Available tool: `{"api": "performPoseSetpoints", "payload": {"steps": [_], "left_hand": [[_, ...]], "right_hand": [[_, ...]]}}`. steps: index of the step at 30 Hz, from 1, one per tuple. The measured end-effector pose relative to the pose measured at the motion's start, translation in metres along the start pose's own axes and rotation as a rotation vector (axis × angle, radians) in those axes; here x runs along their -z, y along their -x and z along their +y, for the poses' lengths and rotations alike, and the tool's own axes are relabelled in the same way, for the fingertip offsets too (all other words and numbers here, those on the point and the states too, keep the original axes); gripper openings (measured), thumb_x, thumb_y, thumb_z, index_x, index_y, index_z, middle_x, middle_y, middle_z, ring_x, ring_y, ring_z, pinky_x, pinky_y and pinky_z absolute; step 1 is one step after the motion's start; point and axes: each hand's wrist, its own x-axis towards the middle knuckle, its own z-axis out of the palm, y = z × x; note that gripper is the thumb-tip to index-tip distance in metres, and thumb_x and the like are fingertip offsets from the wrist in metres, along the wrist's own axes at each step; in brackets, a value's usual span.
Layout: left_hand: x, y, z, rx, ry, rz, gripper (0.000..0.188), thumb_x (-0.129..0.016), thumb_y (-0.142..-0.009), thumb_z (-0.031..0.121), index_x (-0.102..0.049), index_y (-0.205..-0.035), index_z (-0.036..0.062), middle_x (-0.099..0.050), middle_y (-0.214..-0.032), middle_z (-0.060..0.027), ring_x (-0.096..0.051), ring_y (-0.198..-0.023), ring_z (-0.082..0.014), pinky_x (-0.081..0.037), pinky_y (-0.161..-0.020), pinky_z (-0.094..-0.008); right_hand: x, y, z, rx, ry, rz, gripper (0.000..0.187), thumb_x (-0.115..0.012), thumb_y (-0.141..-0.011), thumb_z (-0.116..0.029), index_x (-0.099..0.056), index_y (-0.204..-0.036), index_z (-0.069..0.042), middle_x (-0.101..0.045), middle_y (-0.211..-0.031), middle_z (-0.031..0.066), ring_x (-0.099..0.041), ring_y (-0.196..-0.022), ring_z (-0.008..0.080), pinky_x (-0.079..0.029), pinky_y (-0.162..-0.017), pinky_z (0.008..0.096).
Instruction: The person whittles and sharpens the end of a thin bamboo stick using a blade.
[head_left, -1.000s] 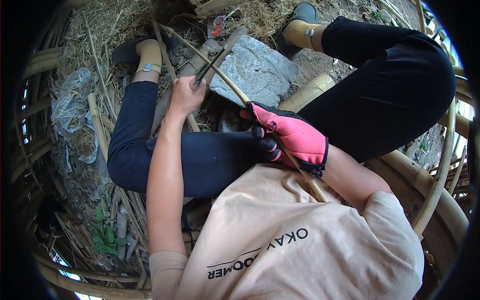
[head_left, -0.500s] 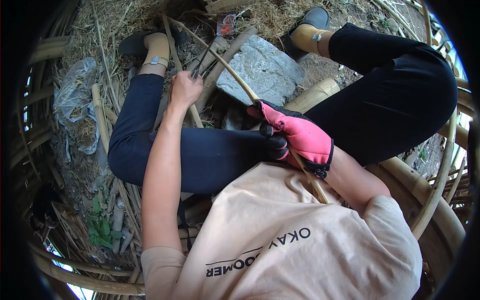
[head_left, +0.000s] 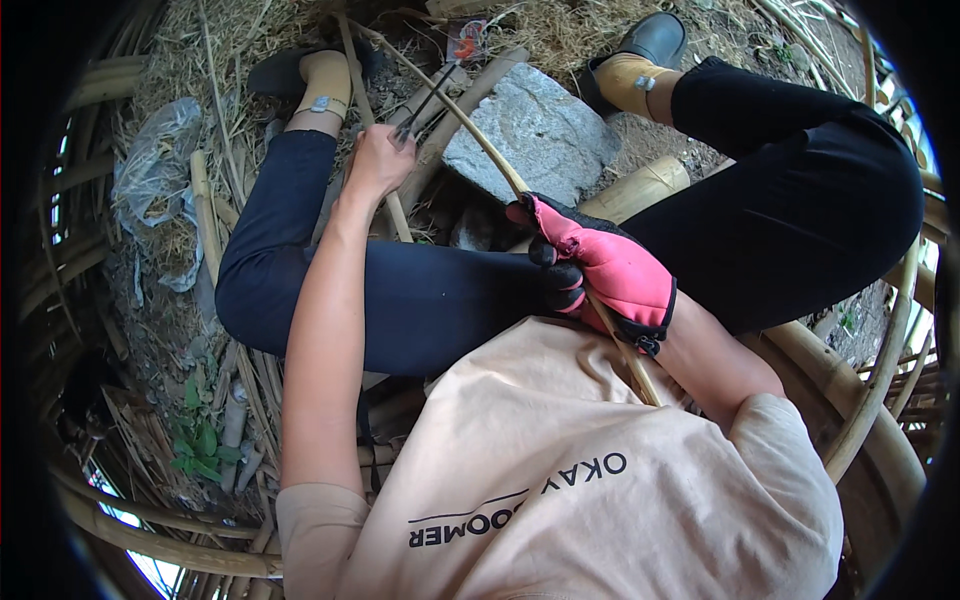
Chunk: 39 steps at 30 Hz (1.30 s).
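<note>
My bare left hand (head_left: 382,160) is closed around the handle of a knife (head_left: 432,98), whose slim dark blade points away and to the right. The fingers hide most of the handle. A long, thin bamboo strip (head_left: 482,142) slants from the straw at the far side, past the blade's right, to my lap. My right hand (head_left: 610,270), in a pink and black glove, is closed round this strip above my thigh. The strip's near end (head_left: 642,380) comes out below the glove and rests against my shirt. Whether blade and strip touch, I cannot tell.
A grey stone block (head_left: 535,132) lies between my legs, beside a cut bamboo piece (head_left: 645,190). Crumpled clear plastic (head_left: 155,165) sits on the left. Straw (head_left: 545,35) covers the far ground. Bent bamboo poles (head_left: 880,385) curve round the right side.
The whole view has shifted slightly. The knife blade looks a little straighter in line; both hands keep their grips and have hardly moved.
</note>
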Motion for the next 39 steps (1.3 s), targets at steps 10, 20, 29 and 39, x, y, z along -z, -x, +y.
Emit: {"api": "performPoseSetpoints", "payload": {"steps": [10, 20, 29, 39], "left_hand": [[-0.005, 0.015, 0.002, -0.249, 0.082, -0.020, 0.035, -0.068, -0.095, 0.022, -0.060, -0.074, -0.0041, -0.051, -0.056, -0.0126, -0.041, -0.054, -0.0165, -0.041, -0.055, -0.0362], [-0.007, -0.009, -0.020, 0.079, -0.093, 0.122, 0.028, -0.064, -0.087, 0.022, -0.069, -0.079, -0.0040, -0.068, -0.079, -0.0295, -0.069, -0.084, -0.0479, -0.053, -0.075, -0.0538], [-0.006, 0.006, 0.006, -0.044, 0.039, 0.086, 0.034, -0.069, -0.091, 0.023, -0.063, -0.072, -0.0051, -0.063, -0.065, -0.0239, -0.065, -0.063, -0.0416, -0.050, -0.063, -0.0460], [0.008, 0.049, 0.048, -0.325, 0.150, -0.300, 0.039, -0.071, -0.095, 0.021, -0.053, -0.069, -0.0024, -0.040, -0.054, -0.0056, -0.034, -0.054, -0.0110, -0.032, -0.050, -0.0363]], "right_hand": [[-0.007, 0.000, 0.000, 0.005, -0.046, 0.023, 0.045, -0.058, -0.107, -0.033, -0.050, -0.141, -0.005, -0.056, -0.066, -0.0046, -0.053, -0.049, 0.0044, -0.045, -0.045, 0.0194], [0.007, -0.002, 0.003, -0.041, -0.031, -0.017, 0.049, -0.059, -0.107, -0.035, -0.050, -0.143, -0.004, -0.061, -0.069, -0.0042, -0.056, -0.050, 0.0055, -0.047, -0.047, 0.0212], [0.006, -0.003, 0.002, 0.000, -0.081, -0.112, 0.050, -0.062, -0.105, -0.035, -0.051, -0.143, -0.005, -0.064, -0.073, -0.0017, -0.060, -0.055, 0.0053, -0.048, -0.049, 0.0204], [0.002, 0.003, -0.003, -0.015, -0.051, -0.006, 0.043, -0.062, -0.106, -0.034, -0.055, -0.140, -0.010, -0.061, -0.073, -0.0045, -0.051, -0.052, 0.0044, -0.041, -0.047, 0.0184]]}}
